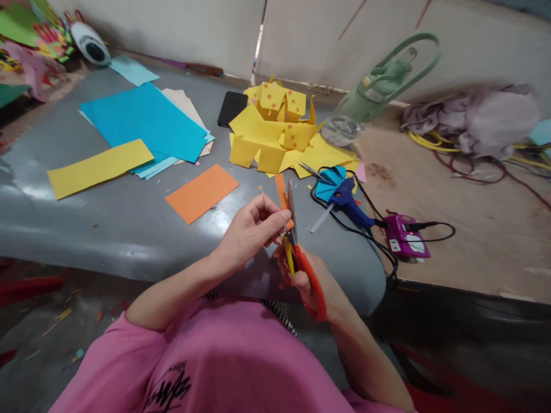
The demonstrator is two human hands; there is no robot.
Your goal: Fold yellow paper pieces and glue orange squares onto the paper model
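Observation:
My left hand (257,225) pinches a narrow orange paper strip (281,192) between thumb and fingers, near the table's front edge. Wrapped round the handles of the scissors (310,281) is my right hand (301,274); the handles are red and yellow. The blades point away from me and lie right beside the strip. Whether they touch the paper is hard to tell. An orange paper rectangle (202,193) lies flat to the left of my left hand. Just beyond my hands stand folded yellow paper pieces (258,150), some dotted with small orange squares.
Left on the grey table (107,229) are blue sheets (146,120) and a yellow strip (100,168). A black phone (232,109) lies behind. To the right are a green-topped bottle (365,92), a blue glue gun (350,203) with cables, and a purple power adapter (402,235).

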